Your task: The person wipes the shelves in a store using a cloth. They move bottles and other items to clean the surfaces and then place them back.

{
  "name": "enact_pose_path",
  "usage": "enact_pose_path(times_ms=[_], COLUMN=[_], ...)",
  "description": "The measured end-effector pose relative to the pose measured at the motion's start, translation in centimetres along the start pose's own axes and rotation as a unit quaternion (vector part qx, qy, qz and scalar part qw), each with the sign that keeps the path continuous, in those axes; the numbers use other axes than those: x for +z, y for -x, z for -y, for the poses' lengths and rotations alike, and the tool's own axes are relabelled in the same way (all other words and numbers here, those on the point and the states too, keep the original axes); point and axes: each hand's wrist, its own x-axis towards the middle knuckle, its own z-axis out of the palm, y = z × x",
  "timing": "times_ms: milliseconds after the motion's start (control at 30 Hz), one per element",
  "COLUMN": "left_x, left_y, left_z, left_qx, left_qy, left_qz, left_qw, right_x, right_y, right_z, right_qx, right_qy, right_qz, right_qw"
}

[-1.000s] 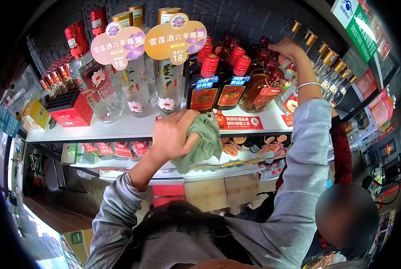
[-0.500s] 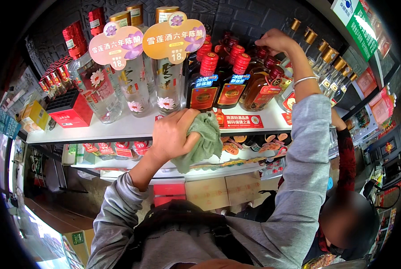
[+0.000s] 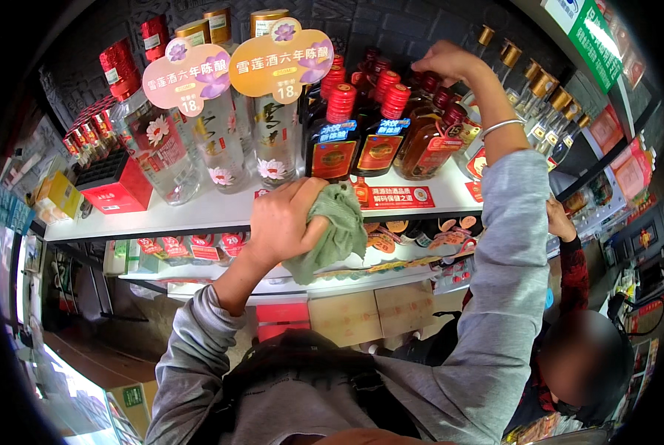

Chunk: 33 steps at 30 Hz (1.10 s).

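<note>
A white shelf carries clear bottles with flower prints at left and dark bottles with red caps at right, two flower-shaped signs clipped above them. The left hand is just in front of the shelf edge, its fingers curled tight around a green cloth that hangs below the fist. The right hand reaches up over the red caps at the back; whether its fingers grip one cannot be told.
</note>
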Motion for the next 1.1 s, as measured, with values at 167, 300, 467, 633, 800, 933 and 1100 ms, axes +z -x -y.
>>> enact_pose_path(times_ms=[167, 300, 467, 633, 800, 933, 1100], left_x=[0.0, 0.1, 0.1, -0.1, -0.1, -0.1, -0.2], left_y=[0.0, 0.0, 0.1, 0.1, -0.1, -0.1, 0.0], left_z=[0.0, 0.0, 0.1, 0.0, -0.2, -0.2, -0.1], left_qx=[-0.006, -0.002, -0.018, -0.019, -0.015, -0.013, -0.017], left_qy=[-0.003, 0.002, 0.004, -0.003, -0.004, -0.004, -0.008], left_qz=[0.008, 0.005, 0.019, 0.014, 0.013, 0.009, 0.011], left_qw=[1.0, 1.0, 1.0, 1.0, 1.0, 1.0, 1.0], right_x=[-1.6, -3.3, -2.2, -1.0, -0.5, -0.3, 0.3], right_y=[0.4, -0.7, -1.0, -2.0, -3.4, -4.0, -3.4], right_z=[-0.4, -2.5, -3.5, -4.0, -5.1, -5.3, -3.5], right_qx=[0.054, 0.054, 0.088, 0.111, 0.091, 0.046, 0.016], right_qy=[-0.096, -0.038, -0.042, -0.079, -0.061, -0.051, -0.089], right_qz=[-0.016, -0.081, -0.16, -0.098, -0.061, -0.062, -0.078], right_qw=[0.994, 0.995, 0.982, 0.986, 0.992, 0.996, 0.993])
